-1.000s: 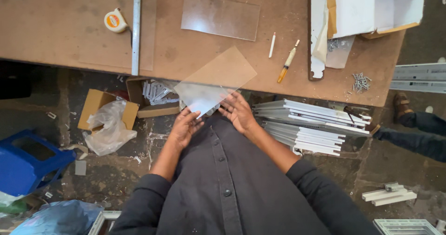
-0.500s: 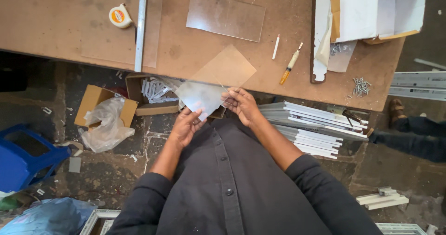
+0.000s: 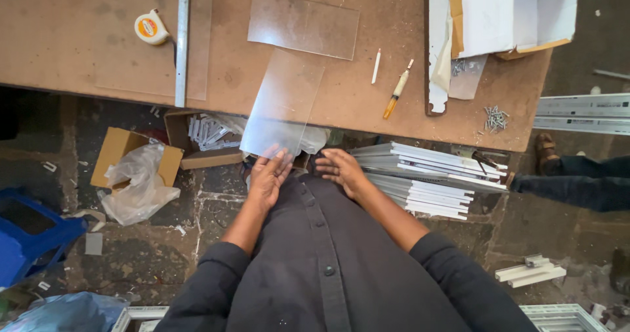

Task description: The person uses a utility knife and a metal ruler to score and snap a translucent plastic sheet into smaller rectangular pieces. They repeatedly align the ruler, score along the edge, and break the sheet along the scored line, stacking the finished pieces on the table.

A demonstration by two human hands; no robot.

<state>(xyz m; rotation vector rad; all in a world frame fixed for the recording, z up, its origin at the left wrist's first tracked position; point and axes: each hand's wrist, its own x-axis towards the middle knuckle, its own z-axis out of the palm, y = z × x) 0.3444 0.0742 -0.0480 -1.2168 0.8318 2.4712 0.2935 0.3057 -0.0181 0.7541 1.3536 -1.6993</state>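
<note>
A clear plastic sheet (image 3: pixel 285 102) lies lengthwise over the near edge of the brown worktable (image 3: pixel 79 56), with its near end overhanging. My left hand (image 3: pixel 268 178) holds that near end, fingertips on its lower edge. My right hand (image 3: pixel 341 171) hovers just to the right of the sheet with fingers spread, apart from it and holding nothing. Both hands are in front of my dark buttoned shirt.
On the table lie a second clear sheet (image 3: pixel 303 25), a metal ruler (image 3: pixel 182 37), a tape measure (image 3: pixel 151 27), a white pencil (image 3: pixel 376 66), a yellow-handled tool (image 3: pixel 397 90), screws (image 3: pixel 495 117) and an open box (image 3: pixel 512 17). Stacked white profiles (image 3: pixel 433 174) sit below. Another person's legs (image 3: pixel 571 178) are at right.
The sheet, held cornerwise by both hands before, has turned and slid lengthwise onto the table edge. My right hand has let go of it; my left hand keeps the near end.
</note>
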